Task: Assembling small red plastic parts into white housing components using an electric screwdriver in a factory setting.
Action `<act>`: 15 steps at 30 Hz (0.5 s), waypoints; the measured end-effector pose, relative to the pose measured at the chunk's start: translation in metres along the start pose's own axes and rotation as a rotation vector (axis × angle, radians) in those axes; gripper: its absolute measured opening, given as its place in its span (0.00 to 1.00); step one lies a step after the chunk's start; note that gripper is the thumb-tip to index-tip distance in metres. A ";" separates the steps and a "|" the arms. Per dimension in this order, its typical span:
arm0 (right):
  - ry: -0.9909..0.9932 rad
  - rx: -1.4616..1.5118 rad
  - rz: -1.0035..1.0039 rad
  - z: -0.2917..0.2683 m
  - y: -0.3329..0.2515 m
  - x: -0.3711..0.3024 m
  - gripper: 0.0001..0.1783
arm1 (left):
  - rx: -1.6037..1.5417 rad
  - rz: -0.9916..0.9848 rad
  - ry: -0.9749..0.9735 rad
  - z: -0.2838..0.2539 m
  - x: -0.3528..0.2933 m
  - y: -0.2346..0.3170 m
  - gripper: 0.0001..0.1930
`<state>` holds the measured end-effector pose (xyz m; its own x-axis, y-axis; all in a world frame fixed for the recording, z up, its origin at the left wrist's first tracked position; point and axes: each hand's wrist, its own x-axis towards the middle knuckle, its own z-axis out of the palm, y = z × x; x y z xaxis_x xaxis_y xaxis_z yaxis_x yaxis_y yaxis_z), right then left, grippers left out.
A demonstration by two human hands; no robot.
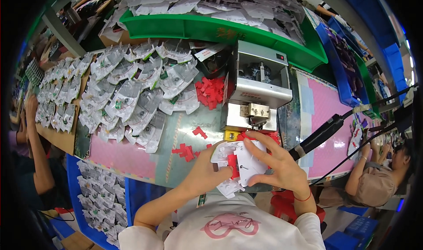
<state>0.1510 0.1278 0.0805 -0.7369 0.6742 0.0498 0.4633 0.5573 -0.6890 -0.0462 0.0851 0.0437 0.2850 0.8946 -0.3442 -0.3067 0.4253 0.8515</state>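
Note:
Between my two hands, just in front of the table's near edge, is a white plastic housing (247,162) with a red plastic piece (233,165) at its middle. My left hand (207,174) grips the housing's left side, its thumb against the red piece. On the other side, my right hand (282,164) holds the flat white part between thumb and fingers. Beyond my hands stands a grey metal screw feeder (260,91) with a small yellow block (231,135) at its foot. Loose red pieces (185,152) lie left of the housing.
A black electric screwdriver (319,136) with a cable hangs at right. Stacked white housings (136,91) cover the table's left; red pieces (209,92) are heaped beside them. A green bin (185,28) stands behind, a blue bin (128,199) lower left. People work on both sides.

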 end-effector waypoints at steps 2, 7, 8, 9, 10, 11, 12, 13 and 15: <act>-0.004 0.039 0.049 0.003 -0.001 -0.001 0.46 | 0.021 -0.006 0.004 -0.001 0.002 -0.005 0.25; 0.064 -0.049 -0.004 0.014 0.008 -0.004 0.43 | 0.050 0.039 0.000 0.001 0.004 -0.009 0.26; 0.099 -0.078 -0.024 0.017 0.008 -0.004 0.43 | 0.099 0.072 0.003 0.000 0.005 -0.012 0.27; 0.105 -0.076 -0.025 0.018 0.007 -0.004 0.43 | 0.104 0.072 0.002 0.000 0.006 -0.012 0.27; 0.110 -0.066 -0.011 0.019 0.006 -0.003 0.42 | 0.076 0.102 -0.010 -0.001 0.008 -0.013 0.27; 0.116 -0.056 0.002 0.020 0.005 -0.002 0.42 | 0.048 0.132 -0.023 -0.001 0.010 -0.013 0.26; 0.122 -0.057 0.002 0.020 0.005 -0.002 0.42 | 0.053 0.133 -0.026 -0.001 0.011 -0.013 0.26; 0.130 -0.065 0.006 0.022 0.005 -0.003 0.43 | 0.021 0.116 -0.007 -0.001 0.011 -0.014 0.26; 0.143 -0.073 0.010 0.023 0.004 -0.004 0.44 | -0.007 0.100 0.009 -0.001 0.012 -0.018 0.26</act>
<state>0.1442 0.1160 0.0608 -0.6570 0.7389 0.1494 0.5083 0.5806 -0.6361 -0.0382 0.0882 0.0244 0.2445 0.9339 -0.2607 -0.3393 0.3343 0.8793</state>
